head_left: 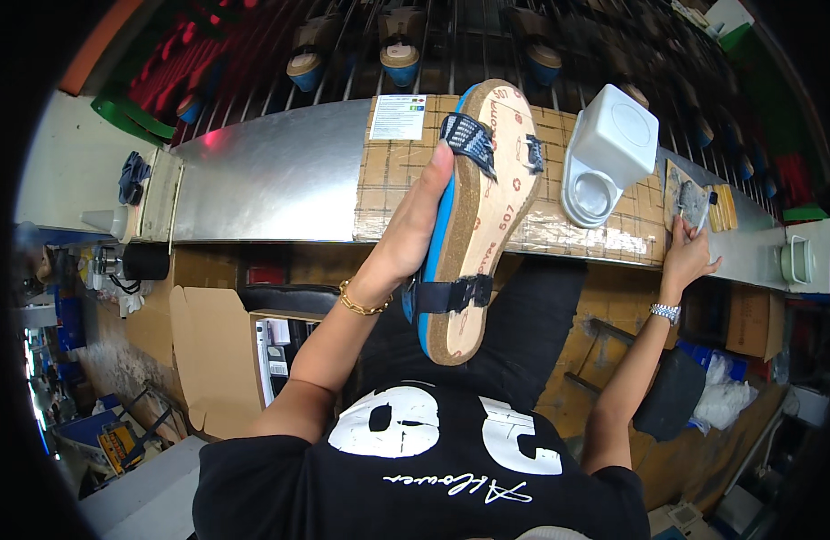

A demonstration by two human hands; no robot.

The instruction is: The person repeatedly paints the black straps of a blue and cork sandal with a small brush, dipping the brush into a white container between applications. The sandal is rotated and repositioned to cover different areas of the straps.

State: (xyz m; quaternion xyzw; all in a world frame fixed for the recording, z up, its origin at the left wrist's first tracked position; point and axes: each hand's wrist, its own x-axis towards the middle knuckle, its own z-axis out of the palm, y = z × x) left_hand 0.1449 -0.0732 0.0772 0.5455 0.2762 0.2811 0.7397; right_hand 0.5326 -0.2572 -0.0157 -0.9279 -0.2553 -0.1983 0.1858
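My left hand (417,216) grips a sandal (503,211) by its left side, holding it sole-up above the bench. A blue last shows along its edge, under a cork rim. Its pale underside bears red print, and dark strap ends are folded over it. My right hand (688,256) is stretched out to the right end of the bench, fingers closed at the lower edge of a grey-smeared piece of card (687,196). A pale, slim thing lies at those fingertips; its kind I cannot make out. Between the hands stands a white plastic pot (613,135) with a round cup in front.
Taped cardboard (392,193) covers the middle of the metal bench (266,184). Behind it, more blue lasts (400,67) sit on a roller rack. Yellowish sticks (723,209) lie beyond the card. An open carton (217,360) stands below at left, and a dark cloth (133,178) lies at far left.
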